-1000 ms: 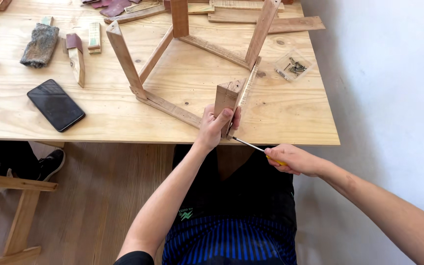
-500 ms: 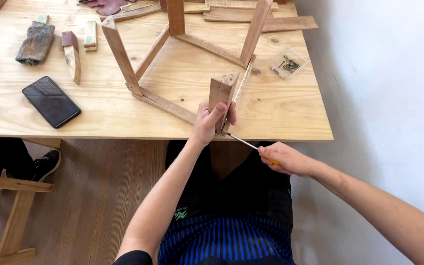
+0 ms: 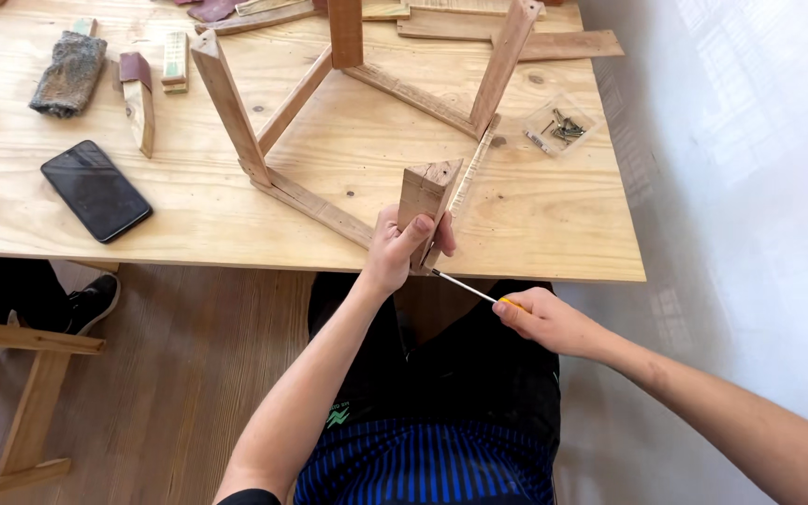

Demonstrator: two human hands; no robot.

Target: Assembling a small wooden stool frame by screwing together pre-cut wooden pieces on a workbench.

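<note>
Gripping the nearest upturned leg (image 3: 425, 201) of the wooden stool frame (image 3: 367, 112), my left hand (image 3: 402, 245) has its fingers wrapped round the leg close to the table's (image 3: 554, 234) near edge, thumb laid against the wood. My right hand (image 3: 540, 318) sits off the table, below and to the right of that leg, closed in a fist about the yellow handle of a screwdriver (image 3: 468, 288). The thin metal shaft slants up and left from the fist; its tip meets the base of the held leg just beside my left fingers, though I cannot tell whether it sits in a screw. Taking the stool frame as reference: it lies inverted on the tabletop, legs pointing upward, joined by slanted rails. Right of the frame lies a small clear bag of screws (image 3: 558, 123). Left of the frame lie a black phone (image 3: 95, 190), a wooden block with dark red paper wrapped at its end (image 3: 139, 101) and a grey cloth pad (image 3: 69, 73). Beyond the frame lie loose planks (image 3: 554, 42). Below the table's left side, well apart from the frame, another wooden frame (image 3: 11, 402) stands on the floor.
</note>
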